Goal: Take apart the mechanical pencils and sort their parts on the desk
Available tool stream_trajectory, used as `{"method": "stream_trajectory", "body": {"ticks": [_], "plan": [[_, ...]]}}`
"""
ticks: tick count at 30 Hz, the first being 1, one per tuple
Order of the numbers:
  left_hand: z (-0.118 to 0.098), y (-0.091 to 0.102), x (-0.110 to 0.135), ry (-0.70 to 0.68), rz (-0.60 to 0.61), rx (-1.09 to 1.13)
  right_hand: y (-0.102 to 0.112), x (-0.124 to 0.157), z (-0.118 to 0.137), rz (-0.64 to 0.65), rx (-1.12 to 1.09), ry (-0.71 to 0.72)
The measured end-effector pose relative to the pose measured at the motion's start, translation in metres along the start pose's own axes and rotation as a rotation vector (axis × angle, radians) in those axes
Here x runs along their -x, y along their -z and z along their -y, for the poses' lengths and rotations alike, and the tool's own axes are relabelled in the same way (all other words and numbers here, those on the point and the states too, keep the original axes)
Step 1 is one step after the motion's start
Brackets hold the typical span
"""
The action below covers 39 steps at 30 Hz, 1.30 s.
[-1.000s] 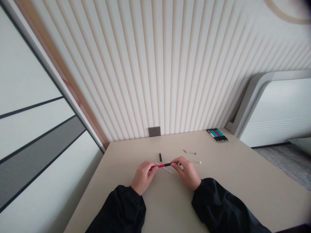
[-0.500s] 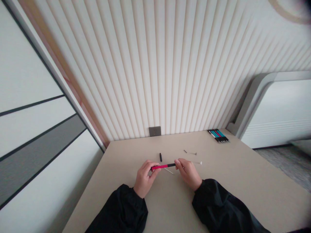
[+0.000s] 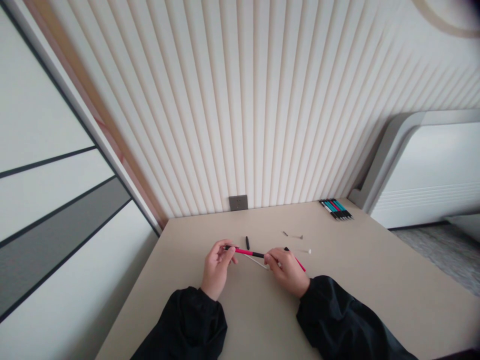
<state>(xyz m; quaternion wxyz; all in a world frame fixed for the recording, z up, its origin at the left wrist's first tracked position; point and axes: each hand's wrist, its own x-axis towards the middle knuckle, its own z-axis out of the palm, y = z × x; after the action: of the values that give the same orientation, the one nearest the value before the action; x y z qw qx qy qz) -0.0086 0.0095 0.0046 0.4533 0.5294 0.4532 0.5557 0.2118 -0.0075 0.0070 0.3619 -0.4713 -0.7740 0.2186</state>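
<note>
A pink and black pen (image 3: 244, 251) is held level above the table between my two hands. My left hand (image 3: 217, 267) pinches its pink end, where a black tip sticks out past the fingers. My right hand (image 3: 287, 270) is closed on the black end. Behind the right hand shows another pink stick-like piece (image 3: 301, 265) with a black end; whether it lies on the table or touches the hand I cannot tell. Just beneath the pen, a thin white refill-like rod (image 3: 257, 262) lies on the table. Beyond it is a short black pen part (image 3: 247, 243).
Small parts lie right of centre: a dark spring-like piece (image 3: 285, 233), a little grey part (image 3: 301, 237) and a white-tipped piece (image 3: 309, 251). A row of several coloured pens (image 3: 336, 209) lies at the table's back right. A wall socket (image 3: 238, 202) sits behind the table (image 3: 262, 320).
My left hand has moved slightly left and up, tilting the pen with its pink end higher. The second pink piece now shows behind my right hand.
</note>
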Motion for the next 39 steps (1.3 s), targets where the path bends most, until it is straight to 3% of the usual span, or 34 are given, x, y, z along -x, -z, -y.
{"method": "stream_trajectory", "body": {"ticks": [6,13,17,32,35,39], "plan": [[-0.007,-0.003,0.001,0.022,0.028,0.149,0.0,0.001,-0.003,0.032,0.034,-0.031],[-0.002,-0.008,0.001,0.165,-0.104,0.152,-0.003,0.0,-0.006,-0.002,0.096,0.031],[0.0,-0.007,0.0,0.201,-0.117,0.16,-0.002,0.001,-0.005,0.003,0.16,0.067],[-0.006,-0.004,0.004,0.086,0.083,0.241,0.002,0.004,-0.001,0.104,0.066,0.005],[-0.005,-0.005,0.005,0.067,0.067,0.223,0.001,0.005,0.001,0.126,0.049,0.008],[-0.002,-0.006,0.003,0.038,-0.041,0.139,-0.001,0.004,0.005,0.156,0.039,0.095]]}}
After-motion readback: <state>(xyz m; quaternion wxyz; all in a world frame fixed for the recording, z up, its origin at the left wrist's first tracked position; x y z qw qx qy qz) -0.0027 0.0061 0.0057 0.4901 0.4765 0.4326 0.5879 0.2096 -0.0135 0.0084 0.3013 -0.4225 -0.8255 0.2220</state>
